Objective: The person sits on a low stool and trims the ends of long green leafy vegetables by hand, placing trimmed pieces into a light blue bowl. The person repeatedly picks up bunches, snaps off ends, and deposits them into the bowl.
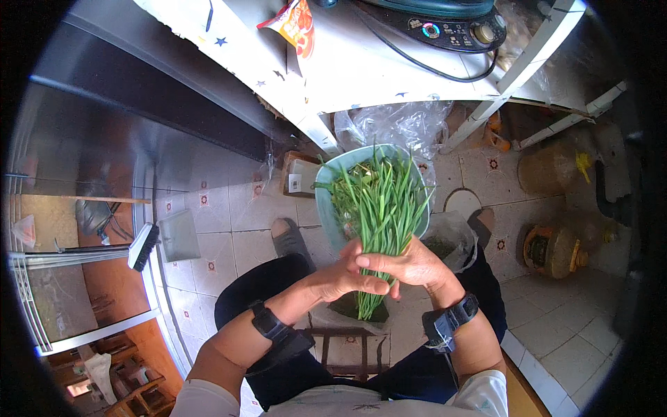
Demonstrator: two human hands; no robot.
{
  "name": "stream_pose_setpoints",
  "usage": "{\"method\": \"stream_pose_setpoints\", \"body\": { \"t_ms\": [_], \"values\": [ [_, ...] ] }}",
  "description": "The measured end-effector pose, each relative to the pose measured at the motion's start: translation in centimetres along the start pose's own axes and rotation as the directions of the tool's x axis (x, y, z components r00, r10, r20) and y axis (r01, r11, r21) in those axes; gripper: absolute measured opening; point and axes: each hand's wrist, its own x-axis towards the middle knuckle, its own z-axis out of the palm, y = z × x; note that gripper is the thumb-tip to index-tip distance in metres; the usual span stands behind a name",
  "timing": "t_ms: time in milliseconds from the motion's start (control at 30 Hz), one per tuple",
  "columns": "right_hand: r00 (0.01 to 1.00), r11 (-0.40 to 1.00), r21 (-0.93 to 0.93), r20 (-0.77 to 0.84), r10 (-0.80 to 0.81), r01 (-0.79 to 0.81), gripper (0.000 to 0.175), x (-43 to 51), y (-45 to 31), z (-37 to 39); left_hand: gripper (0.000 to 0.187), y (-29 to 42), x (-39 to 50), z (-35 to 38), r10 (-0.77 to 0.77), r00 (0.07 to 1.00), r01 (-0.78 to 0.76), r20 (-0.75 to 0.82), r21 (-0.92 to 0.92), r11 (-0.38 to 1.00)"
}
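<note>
A bundle of long green leafy stalks, like garlic chives (383, 208), is held upright before me, its leaf tips away from me and its stem ends towards me. Both hands wrap its lower part: my left hand (346, 276) from the left, my right hand (406, 263) from the right, the two touching. The leaves lie over a pale green plastic bin (324, 208) that holds leafy scraps. Below the stems is a dark green patch in a clear plastic bag, whose contents I cannot tell.
Another clear plastic bag (464, 234) stands right of the bin. A small box (301, 174) and a dustpan (178, 235) are to the left, with a broom (141, 247). A white shelf (365, 83) with an electric cooker (448, 26) spans the top. A large plastic bottle (552, 252) lies at right.
</note>
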Motion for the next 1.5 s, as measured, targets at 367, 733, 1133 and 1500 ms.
{"method": "stream_pose_setpoints", "body": {
  "t_ms": [367, 733, 1133, 1500],
  "values": [
    [0.568, 0.933, -0.183, -0.751, -0.336, 0.310, 0.031, 0.7, 0.5, -3.2, 0.026, 1.9, -0.2, -0.1, 0.019, 0.986, -0.033, -0.167, -0.080, 0.996],
    [0.838, 0.931, -0.089, -0.411, -0.359, 0.355, 0.024, 0.0, 0.3, -1.9, 0.032, 1.0, 0.2, -0.1, -0.023, 0.984, 0.035, -0.175, 0.065, 0.997],
    [0.823, 0.916, -0.185, -0.402, -0.400, 0.355, 0.009, 0.2, 0.3, -1.9, 0.045, 1.1, 0.0, -0.2, -0.016, 0.982, 0.036, -0.187, 0.099, 0.994],
    [0.767, 0.877, -0.365, -0.448, -0.460, 0.313, 0.013, 0.6, 0.9, -2.1, 0.062, 1.1, -0.1, -0.7, 0.040, 0.944, -0.078, -0.328, -0.105, 0.991]
  ]
}}
